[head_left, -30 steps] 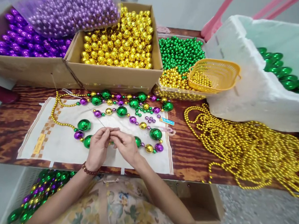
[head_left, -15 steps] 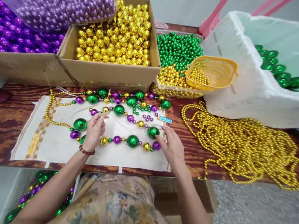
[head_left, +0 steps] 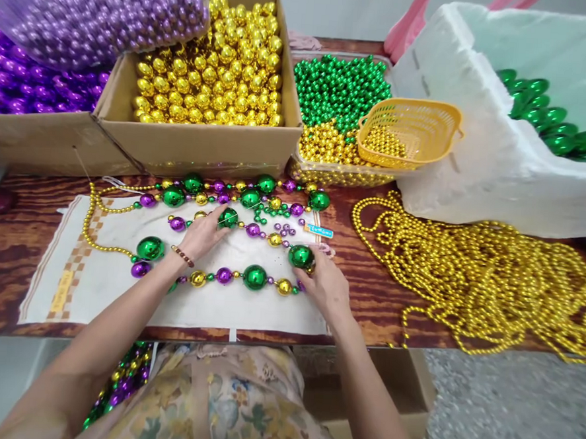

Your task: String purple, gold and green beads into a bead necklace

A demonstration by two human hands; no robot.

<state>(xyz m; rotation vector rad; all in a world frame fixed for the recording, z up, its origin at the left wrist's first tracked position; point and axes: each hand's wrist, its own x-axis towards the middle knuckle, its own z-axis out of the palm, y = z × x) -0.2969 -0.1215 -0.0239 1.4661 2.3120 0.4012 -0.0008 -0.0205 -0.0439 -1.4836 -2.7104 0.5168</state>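
My left hand [head_left: 205, 235] is closed in a pinch beside a large green bead [head_left: 227, 217] in the middle of a bead string. A thin pale strand [head_left: 244, 210], thread or needle, runs from its fingertips up to the right. My right hand [head_left: 326, 281] has its thumb and fingers round another large green bead [head_left: 300, 256] at the string's right bend. Purple, gold and green beads continue along a lower row [head_left: 254, 277] on the white cloth [head_left: 109, 301]. Gold bead chain [head_left: 90, 223] joins the rows at the left.
Behind stand a carton of gold beads [head_left: 199, 137], a bag of purple beads [head_left: 111, 16], a tub of green and gold beads [head_left: 343, 90], a yellow basket [head_left: 437, 132] and a white foam box [head_left: 474, 184]. Gold chains [head_left: 487, 291] lie piled at right. Loose purple beads [head_left: 285, 229] lie near a blue-white label [head_left: 319, 231].
My left hand has moved right and slightly up, to the middle green bead, and the pale strand now shows beyond its fingertips. My right hand has closed round its green bead.
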